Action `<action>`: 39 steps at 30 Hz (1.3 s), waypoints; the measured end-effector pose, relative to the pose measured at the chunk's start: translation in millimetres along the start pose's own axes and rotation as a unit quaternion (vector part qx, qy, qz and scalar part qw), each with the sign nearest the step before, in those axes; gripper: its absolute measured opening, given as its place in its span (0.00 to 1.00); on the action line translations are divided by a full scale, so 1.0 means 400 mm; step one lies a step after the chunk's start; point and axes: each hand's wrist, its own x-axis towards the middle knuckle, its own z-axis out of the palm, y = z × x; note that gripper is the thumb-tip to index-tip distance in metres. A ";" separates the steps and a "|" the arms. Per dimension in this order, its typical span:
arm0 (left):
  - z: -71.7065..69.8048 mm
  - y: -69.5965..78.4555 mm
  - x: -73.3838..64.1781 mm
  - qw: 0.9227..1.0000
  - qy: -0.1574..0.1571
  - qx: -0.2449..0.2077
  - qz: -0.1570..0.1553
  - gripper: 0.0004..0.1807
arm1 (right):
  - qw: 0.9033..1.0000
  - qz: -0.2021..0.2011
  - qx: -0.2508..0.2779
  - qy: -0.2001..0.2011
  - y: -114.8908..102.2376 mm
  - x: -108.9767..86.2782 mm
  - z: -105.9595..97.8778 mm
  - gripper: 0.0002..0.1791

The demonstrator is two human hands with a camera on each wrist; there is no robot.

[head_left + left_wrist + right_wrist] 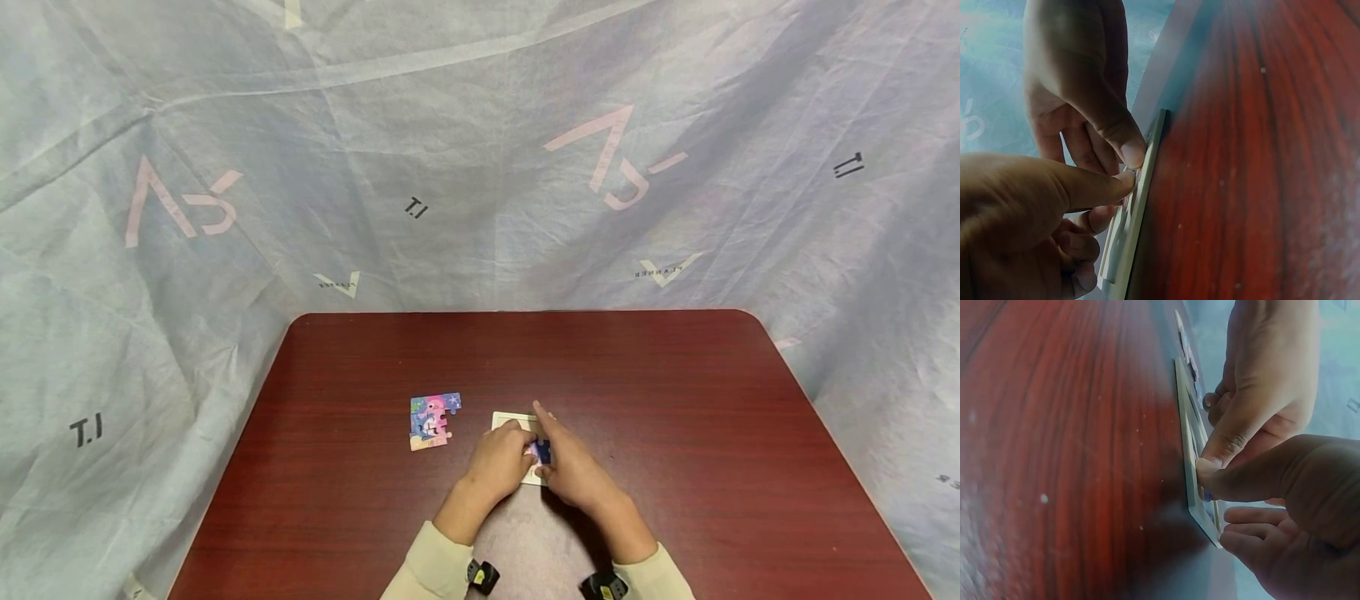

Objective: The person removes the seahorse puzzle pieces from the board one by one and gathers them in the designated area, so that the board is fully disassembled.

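Observation:
A pale puzzle tray point(507, 416) lies on the table under both hands, with dark blue puzzle pieces point(543, 451) showing inside it between them. My left hand point(498, 461) reaches over the tray's left part, fingers curled, and pinches a small puzzle piece low over it between thumb and index finger. From the other side, my right hand point(576, 468) lies along the right edge with its fingers fairly straight. Its thumb point(1235, 481) presses down close beside the left thumb point(1210, 464). The fingers cover much of the tray and the held piece.
Left of the tray, a joined block of colourful puzzle pieces point(429, 423) with a pink sea creature lies on the reddish-brown table point(675, 392). Its right side is jagged. Behind the table hangs a grey printed cloth point(480, 167), which also runs down both sides.

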 end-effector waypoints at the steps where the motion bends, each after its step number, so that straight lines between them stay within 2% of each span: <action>1: -0.001 0.000 0.001 1.000 -0.001 -0.001 0.001 0.08 | 1.000 -0.001 -0.001 -0.001 0.000 0.000 0.000 0.58; 8: 0.000 0.000 -0.002 1.000 -0.003 0.000 0.003 0.09 | 1.000 0.008 0.015 -0.017 0.005 0.001 -0.004 0.59; 21: 0.000 -0.002 0.001 1.000 -0.002 0.004 0.013 0.11 | 1.000 0.008 0.026 -0.013 0.014 0.005 -0.014 0.61; 30: -0.008 0.001 0.012 1.000 -0.004 -0.024 0.001 0.13 | 1.000 0.017 0.013 -0.009 0.009 0.006 -0.014 0.61; 39: -0.002 0.001 0.009 1.000 0.007 -0.029 0.001 0.15 | 1.000 0.008 0.018 -0.010 0.007 0.007 -0.014 0.60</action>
